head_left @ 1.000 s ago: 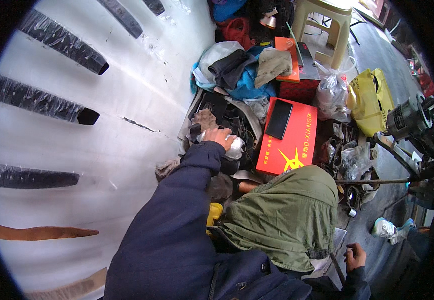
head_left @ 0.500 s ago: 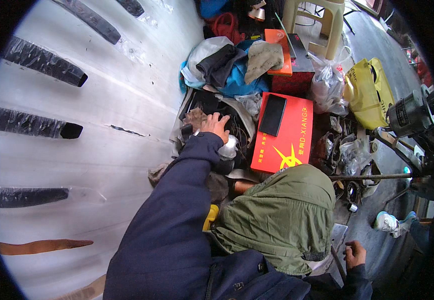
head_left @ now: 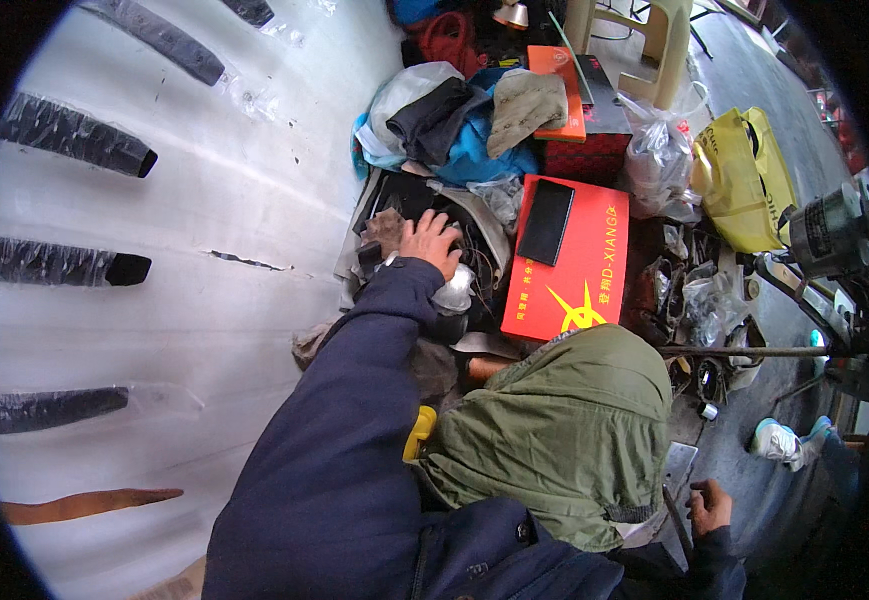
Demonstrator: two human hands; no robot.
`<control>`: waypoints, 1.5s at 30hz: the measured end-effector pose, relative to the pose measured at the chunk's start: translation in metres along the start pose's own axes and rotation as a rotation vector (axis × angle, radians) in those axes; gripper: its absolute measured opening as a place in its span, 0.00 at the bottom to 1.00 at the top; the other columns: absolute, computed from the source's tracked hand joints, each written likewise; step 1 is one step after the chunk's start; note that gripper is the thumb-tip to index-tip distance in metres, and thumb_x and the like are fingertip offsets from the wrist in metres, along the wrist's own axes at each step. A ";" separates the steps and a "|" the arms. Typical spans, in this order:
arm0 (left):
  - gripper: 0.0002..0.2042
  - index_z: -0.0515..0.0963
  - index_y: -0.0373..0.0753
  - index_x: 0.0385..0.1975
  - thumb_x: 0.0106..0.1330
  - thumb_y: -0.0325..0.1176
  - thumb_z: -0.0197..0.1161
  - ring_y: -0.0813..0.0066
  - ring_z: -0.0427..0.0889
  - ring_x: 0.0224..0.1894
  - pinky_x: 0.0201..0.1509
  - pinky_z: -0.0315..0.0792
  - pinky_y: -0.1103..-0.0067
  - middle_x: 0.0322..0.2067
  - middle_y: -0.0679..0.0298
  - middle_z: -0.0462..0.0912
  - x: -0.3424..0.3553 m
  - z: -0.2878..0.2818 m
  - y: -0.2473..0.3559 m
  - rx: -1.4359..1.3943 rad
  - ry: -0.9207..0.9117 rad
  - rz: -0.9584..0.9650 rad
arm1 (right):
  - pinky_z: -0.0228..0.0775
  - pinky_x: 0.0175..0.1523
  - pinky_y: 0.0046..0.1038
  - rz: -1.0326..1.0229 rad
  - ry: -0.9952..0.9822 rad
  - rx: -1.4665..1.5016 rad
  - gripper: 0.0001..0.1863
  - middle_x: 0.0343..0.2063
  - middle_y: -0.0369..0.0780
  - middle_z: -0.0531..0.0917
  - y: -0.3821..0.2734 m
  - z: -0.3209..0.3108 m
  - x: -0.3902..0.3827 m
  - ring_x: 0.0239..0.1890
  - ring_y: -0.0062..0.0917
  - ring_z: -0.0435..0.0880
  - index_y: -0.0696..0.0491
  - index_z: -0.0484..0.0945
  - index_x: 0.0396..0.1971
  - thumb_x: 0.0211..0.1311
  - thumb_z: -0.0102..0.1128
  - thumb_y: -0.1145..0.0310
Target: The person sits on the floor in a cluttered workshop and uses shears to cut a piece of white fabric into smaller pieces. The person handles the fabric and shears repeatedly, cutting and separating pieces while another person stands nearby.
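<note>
My left hand [head_left: 431, 243] reaches into an open, cluttered container [head_left: 499, 232] with its fingers spread and nothing visibly gripped. Under and beside the fingers lie a crumpled brown piece [head_left: 382, 230], dark strands and a clear plastic-wrapped bundle [head_left: 453, 291]. What the fingertips touch is hidden. Low on the right, my right hand [head_left: 710, 508] is curled beside a dark metal bar [head_left: 676, 520]. Whether anything sits inside its fingers cannot be made out. Olive-green cloth [head_left: 554, 430] covers my knee between the two arms.
Right of the container, a black phone [head_left: 546, 222] lies on a red box [head_left: 594, 250]. Heaped cloths and bags [head_left: 439, 120] lie behind. A yellow bag [head_left: 744, 180], a machine with a motor [head_left: 829, 235] and another person's shoe [head_left: 776, 440] are at right. A pale sheet [head_left: 204, 330] stands at left.
My left hand has shifted slightly within the container, its fingers still spread. The right hand stays curled in nearly the same place. The whole view has tilted a little.
</note>
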State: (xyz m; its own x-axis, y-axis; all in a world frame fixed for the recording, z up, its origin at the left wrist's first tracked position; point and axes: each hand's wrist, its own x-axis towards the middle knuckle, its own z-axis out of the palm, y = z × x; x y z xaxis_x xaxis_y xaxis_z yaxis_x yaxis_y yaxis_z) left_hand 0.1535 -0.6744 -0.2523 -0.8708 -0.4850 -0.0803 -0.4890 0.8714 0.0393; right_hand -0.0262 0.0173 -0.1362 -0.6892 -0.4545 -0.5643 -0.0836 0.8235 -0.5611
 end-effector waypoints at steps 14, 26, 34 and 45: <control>0.17 0.77 0.52 0.57 0.69 0.35 0.59 0.56 0.78 0.56 0.56 0.69 0.59 0.44 0.60 0.83 0.022 -0.005 0.005 -0.028 -0.053 -0.090 | 0.77 0.40 0.35 0.086 0.018 0.033 0.09 0.30 0.50 0.86 -0.006 0.003 0.000 0.32 0.38 0.87 0.60 0.80 0.39 0.63 0.57 0.73; 0.08 0.81 0.42 0.38 0.62 0.35 0.68 0.52 0.80 0.51 0.59 0.71 0.59 0.46 0.57 0.81 0.007 -0.012 -0.020 -0.111 0.131 -0.119 | 0.76 0.39 0.33 0.064 0.019 0.058 0.09 0.27 0.49 0.84 -0.034 -0.001 -0.004 0.30 0.35 0.85 0.62 0.79 0.39 0.62 0.55 0.74; 0.07 0.72 0.38 0.40 0.67 0.24 0.62 0.72 0.81 0.33 0.42 0.75 0.74 0.30 0.61 0.80 0.011 -0.029 -0.033 -0.767 0.550 -0.290 | 0.75 0.37 0.33 0.033 0.038 -0.003 0.10 0.25 0.48 0.83 -0.034 0.000 -0.002 0.28 0.34 0.84 0.62 0.79 0.40 0.63 0.54 0.74; 0.12 0.70 0.35 0.55 0.76 0.29 0.49 0.58 0.89 0.40 0.35 0.86 0.66 0.46 0.51 0.84 0.008 -0.042 -0.057 -1.548 0.216 -0.666 | 0.76 0.36 0.35 -0.020 0.050 -0.019 0.08 0.25 0.48 0.84 -0.018 -0.001 -0.001 0.28 0.37 0.86 0.60 0.79 0.40 0.63 0.56 0.74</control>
State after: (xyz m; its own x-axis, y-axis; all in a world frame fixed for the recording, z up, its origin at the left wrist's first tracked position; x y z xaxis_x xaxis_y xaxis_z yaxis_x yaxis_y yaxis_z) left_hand 0.1717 -0.7311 -0.2136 -0.4357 -0.8246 -0.3609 -0.2203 -0.2911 0.9310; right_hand -0.0245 0.0036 -0.1253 -0.7222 -0.4537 -0.5221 -0.1110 0.8211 -0.5599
